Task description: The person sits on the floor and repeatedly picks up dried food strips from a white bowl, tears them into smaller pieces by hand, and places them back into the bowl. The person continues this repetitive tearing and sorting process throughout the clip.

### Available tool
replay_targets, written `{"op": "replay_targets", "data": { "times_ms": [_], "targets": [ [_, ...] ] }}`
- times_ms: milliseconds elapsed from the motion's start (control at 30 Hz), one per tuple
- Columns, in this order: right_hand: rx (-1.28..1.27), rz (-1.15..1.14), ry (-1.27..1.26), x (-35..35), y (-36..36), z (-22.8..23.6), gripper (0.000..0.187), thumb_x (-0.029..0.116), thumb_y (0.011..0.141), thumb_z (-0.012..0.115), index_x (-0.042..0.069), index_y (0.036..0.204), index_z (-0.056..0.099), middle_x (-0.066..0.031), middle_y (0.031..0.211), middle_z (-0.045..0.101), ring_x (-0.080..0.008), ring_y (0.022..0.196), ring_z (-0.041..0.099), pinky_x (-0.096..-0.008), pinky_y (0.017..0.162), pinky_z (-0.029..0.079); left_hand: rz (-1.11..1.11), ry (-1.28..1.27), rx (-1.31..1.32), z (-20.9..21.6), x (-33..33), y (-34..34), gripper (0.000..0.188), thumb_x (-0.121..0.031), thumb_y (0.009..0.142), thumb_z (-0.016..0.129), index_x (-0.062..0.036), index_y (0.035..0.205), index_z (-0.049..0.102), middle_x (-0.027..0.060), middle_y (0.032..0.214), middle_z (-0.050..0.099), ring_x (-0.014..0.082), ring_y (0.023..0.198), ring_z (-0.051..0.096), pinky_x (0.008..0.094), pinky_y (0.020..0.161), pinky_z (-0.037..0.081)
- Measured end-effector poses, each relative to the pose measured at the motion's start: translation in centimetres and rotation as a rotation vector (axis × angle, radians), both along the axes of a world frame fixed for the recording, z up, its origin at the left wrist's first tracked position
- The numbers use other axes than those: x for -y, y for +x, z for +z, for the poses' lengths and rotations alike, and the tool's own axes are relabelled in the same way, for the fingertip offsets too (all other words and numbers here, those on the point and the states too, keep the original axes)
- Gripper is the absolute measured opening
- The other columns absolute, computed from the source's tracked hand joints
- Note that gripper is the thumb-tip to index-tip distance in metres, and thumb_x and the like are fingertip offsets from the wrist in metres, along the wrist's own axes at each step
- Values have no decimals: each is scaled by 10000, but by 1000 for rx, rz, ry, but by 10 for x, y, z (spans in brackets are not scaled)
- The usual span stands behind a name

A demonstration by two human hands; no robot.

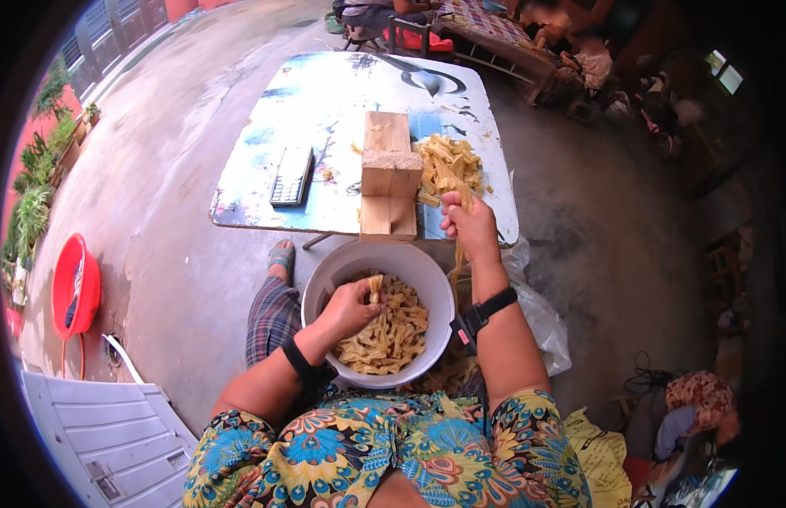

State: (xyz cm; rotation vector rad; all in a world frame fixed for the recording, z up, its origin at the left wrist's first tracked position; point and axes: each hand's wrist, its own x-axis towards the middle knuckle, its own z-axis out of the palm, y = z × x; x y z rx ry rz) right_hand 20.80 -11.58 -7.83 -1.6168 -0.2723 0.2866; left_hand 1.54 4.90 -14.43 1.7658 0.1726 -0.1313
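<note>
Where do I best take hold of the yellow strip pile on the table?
Probably by the loose ends along the yellow strip pile's right edge, coming from the right: the wooden block walls off its left side, while the right side lies open and the right hand is close.

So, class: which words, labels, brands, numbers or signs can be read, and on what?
Crinkled yellow sack: black lettering, partly visible; I won't copy it.
Oblong silver-edged keypad device: key markings too small to read.
Black right-wrist band: small pink label, too small to read.
White panelled board: small dark patch, too blurred to tell.
</note>
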Motion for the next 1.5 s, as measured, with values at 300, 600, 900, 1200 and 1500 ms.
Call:
{"op": "replay_targets", "data": {
  "times_ms": [300, 600, 900, 1200, 1500],
  "targets": [
    [-157, 142, 65, -3, 49, 0, 327, 3, 893, 462, -30, 1212, 526, -91, 939, 598, -134, 692, 608, -227, 597, 513, -284, 42, -90, 5, -11, -47, 136, -66, 801, 686, -37, 881, 580, 32, 740, 579, 95, 718, 514, 277, 685, 465],
    [-20, 129, 153, 2, 10, 28, 296, 115, 978, 454, 22, 1252, 513, -74, 831, 580, -91, 555, 537, -204, 513, 459, -191, 269, -34, -15, -20, -22, 189, -60, 790, 667, -15, 958, 595, 99, 802, 630, 128, 764, 581, 298, 721, 482],
    [858, 495, -808, 27, -123, 49, 118, 113, 798, 598, 1, 806, 632, -198, 687, 619, -344, 670, 635, -433, 635, 505, -110, 151, 332, 113, 3, -17, 541, -400, 932, 560, 5, 1281, 476, 211, 1005, 636, 264, 941, 636, 325, 800, 481],
    [5, 661, -336, 67, -130, 77, 199, 141, 760, 705, 14, 906, 663, -60, 691, 633, -132, 563, 582, -259, 498, 449, -366, 419, 367, 158, 24, -31, 322, -79, 943, 517, -42, 1263, 502, 103, 954, 634, 172, 836, 593, 299, 726, 481],
    [494, 190, 467, 100, -142, 166, 163, 80, 853, 671, 51, 989, 586, 20, 670, 587, -4, 534, 456, -152, 451, 323, -203, 147, 789, 207, 54, -55, 332, 100, 861, 434, -60, 1124, 559, 124, 988, 634, 180, 689, 615, 291, 573, 490]
  ]
}}
